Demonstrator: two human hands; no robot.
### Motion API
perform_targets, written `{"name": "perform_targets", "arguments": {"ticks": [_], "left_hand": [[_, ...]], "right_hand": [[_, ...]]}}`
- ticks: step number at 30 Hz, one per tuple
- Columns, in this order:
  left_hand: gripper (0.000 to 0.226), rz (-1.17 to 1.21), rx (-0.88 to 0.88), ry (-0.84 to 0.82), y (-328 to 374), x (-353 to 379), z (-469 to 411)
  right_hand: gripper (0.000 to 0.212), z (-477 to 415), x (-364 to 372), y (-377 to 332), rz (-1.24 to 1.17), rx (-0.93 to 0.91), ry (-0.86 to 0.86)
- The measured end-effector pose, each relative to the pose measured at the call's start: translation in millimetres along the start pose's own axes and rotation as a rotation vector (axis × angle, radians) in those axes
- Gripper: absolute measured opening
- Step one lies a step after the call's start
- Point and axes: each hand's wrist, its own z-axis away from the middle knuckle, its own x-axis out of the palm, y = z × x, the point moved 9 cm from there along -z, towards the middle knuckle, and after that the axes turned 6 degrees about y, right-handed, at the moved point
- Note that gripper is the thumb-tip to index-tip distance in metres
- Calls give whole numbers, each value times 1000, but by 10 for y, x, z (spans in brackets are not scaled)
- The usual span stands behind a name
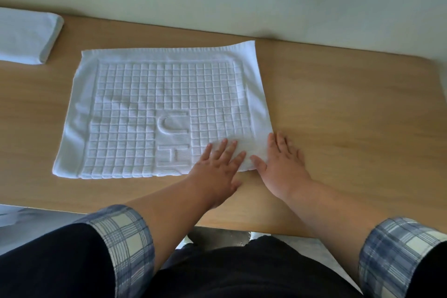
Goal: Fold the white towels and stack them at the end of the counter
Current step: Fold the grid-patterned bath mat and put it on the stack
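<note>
Neither grip pinches anything: our left grip (217, 164) lies with fingers spread flat on the near right corner of the white towel (159, 113), and our right grip (283, 159) rests spread just beside it, thumb on the cloth and fingers reaching past the towel's right edge. The towel lies flat on the worktop (350, 116), waffle side up (a raised monogram shows near us). We judge it light, soft and limp, apt to sag when lifted, so its corners are the place to take hold. Bare wood to the right gives room; a folded towel (26, 36) sits well apart at far left.
</note>
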Motion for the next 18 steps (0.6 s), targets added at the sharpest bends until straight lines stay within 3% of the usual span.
{"name": "perform_targets", "arguments": {"ticks": [4, 6, 9, 12, 16, 18], "left_hand": [[71, 63, -16, 81, 230, -138, -339], [72, 62, -44, 96, 254, -113, -447], [71, 32, -85, 110, 256, -18, -500], [69, 58, -99, 146, 252, -6, -486], [68, 69, -108, 141, 243, -29, -456], [69, 84, -126, 129, 246, -31, -454]], "right_hand": [[79, -335, -424, -489, -142, -305, 129], [77, -660, -461, -795, -86, -469, 87], [68, -1216, -427, -963, 32, -569, 48], [75, -1699, -528, -842, 61, -508, 91], [77, -2084, -636, -643, 34, -249, 117], [74, -2089, -670, -708, 1, -256, 152]]}}
